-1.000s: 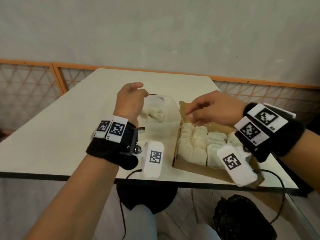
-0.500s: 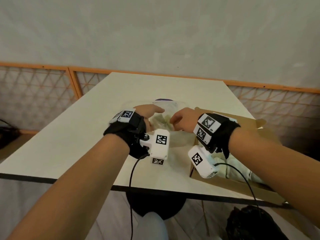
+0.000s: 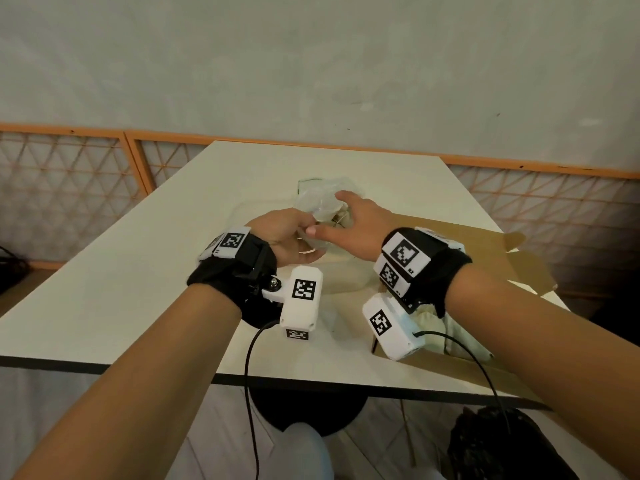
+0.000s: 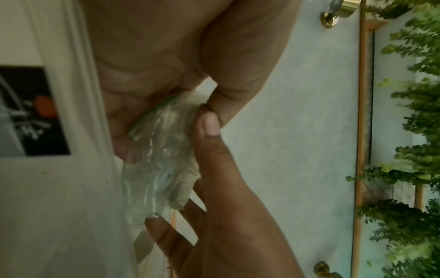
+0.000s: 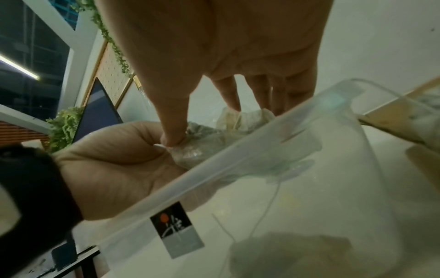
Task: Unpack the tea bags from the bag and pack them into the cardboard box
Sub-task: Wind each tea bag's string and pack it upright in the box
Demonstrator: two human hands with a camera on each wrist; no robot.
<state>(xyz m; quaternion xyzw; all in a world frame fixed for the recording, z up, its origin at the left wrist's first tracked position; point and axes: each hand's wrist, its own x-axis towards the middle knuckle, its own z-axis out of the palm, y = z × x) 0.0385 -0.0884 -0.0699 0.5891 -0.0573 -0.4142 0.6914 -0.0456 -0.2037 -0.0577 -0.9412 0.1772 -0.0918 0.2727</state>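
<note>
Both hands now meet over the clear bag (image 3: 320,199); left hand (image 3: 284,233) pinches its rim, right hand's (image 3: 360,225) straight fingers reach inside. Thin, slippery film probably needs gripping at the rim; tea bags (image 4: 185,188) look light, soft; cardboard box (image 3: 485,247) lies beside the right wrist.

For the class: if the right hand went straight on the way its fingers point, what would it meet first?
Probably the crumpled clear plastic bag: the right hand has its fingers reaching into it already.

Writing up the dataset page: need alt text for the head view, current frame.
Both hands meet over a clear plastic bag at mid-table: the left hand pinches its edge while the right hand reaches in. An open cardboard box with tea bags lies beside the right forearm.
</note>
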